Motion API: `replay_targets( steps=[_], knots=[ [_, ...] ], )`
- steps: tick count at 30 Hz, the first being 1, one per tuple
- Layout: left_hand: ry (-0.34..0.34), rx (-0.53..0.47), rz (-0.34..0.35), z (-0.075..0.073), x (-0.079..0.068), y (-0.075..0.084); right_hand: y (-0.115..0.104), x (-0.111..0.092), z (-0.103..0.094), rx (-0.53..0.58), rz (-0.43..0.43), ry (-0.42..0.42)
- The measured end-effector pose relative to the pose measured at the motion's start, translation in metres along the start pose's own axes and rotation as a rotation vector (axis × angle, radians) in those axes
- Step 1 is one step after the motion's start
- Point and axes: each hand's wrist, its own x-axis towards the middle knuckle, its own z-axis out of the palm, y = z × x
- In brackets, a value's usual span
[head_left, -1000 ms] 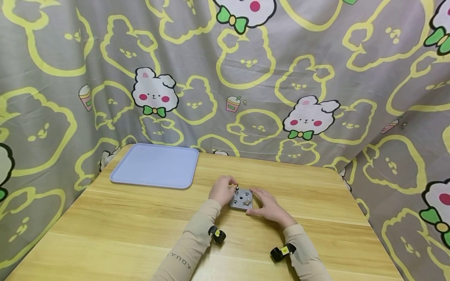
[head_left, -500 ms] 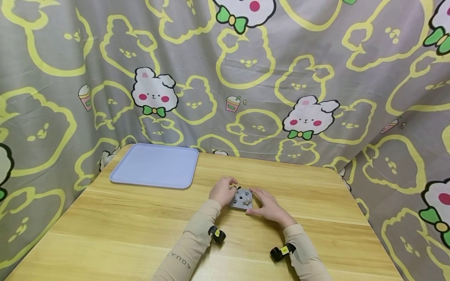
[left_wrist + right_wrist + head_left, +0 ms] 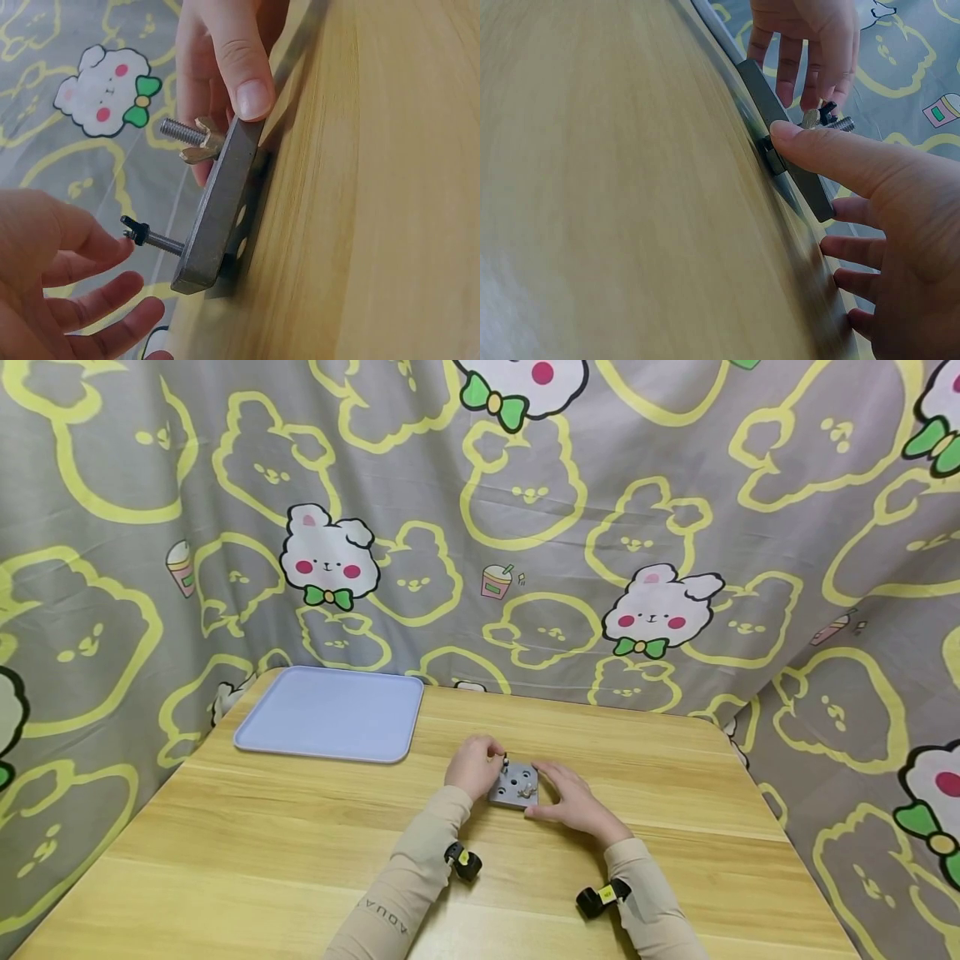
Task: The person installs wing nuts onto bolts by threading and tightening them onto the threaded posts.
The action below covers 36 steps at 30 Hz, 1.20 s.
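A small grey metal plate (image 3: 513, 800) with several holes stands between both hands, slightly raised off the tabletop in the wrist views. From one corner rises a thin bolt bearing a black wing nut (image 3: 136, 230). My left hand (image 3: 474, 768) has its fingertips at this wing nut, pinching it, the other fingers spread loosely. Diagonally opposite, a brass wing nut (image 3: 201, 147) sits on a thicker threaded bolt (image 3: 180, 131). My right hand (image 3: 576, 803) grips the plate by its edges, its thumb (image 3: 787, 133) on the near side. A bolt head (image 3: 772, 156) shows under the plate.
A light blue tray (image 3: 330, 714) lies at the back left of the wooden table (image 3: 300, 843). Behind the table hangs a grey patterned curtain (image 3: 427, 485). Each sleeved wrist carries a black camera (image 3: 467, 863).
The black wing nut has turned: upright, then lying sideways half a second ago, now upright again under the left fingers. The right hand and plate have stayed in place.
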Motion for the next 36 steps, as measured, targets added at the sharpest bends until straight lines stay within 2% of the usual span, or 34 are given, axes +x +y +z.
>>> replay_targets(
  steps=[13, 17, 24, 27, 31, 36],
  knots=[
    [-0.089, 0.002, 0.006, 0.0006, -0.0001, 0.0007, -0.0006, -0.0008, -0.0004, 0.006, -0.007, -0.006],
    [-0.083, 0.004, -0.004, 0.0010, 0.0006, 0.0003, -0.0010, -0.0009, -0.0006, 0.012, -0.001, -0.010],
    [0.004, -0.019, -0.035, 0.0006, 0.0018, -0.0008, -0.0016, -0.0006, -0.0007, 0.005, -0.006, -0.006],
    [0.020, -0.005, -0.034, 0.0004, 0.0016, -0.0008, -0.0019, -0.0008, -0.0008, 0.006, -0.007, -0.004],
    [0.012, 0.024, -0.016, 0.0000, 0.0006, -0.0003, -0.0018, -0.0010, -0.0007, 0.009, -0.006, -0.005],
    [-0.041, 0.027, -0.005, -0.0012, -0.0002, 0.0004, -0.0016, -0.0007, 0.0000, 0.002, -0.006, -0.006]
  ],
)
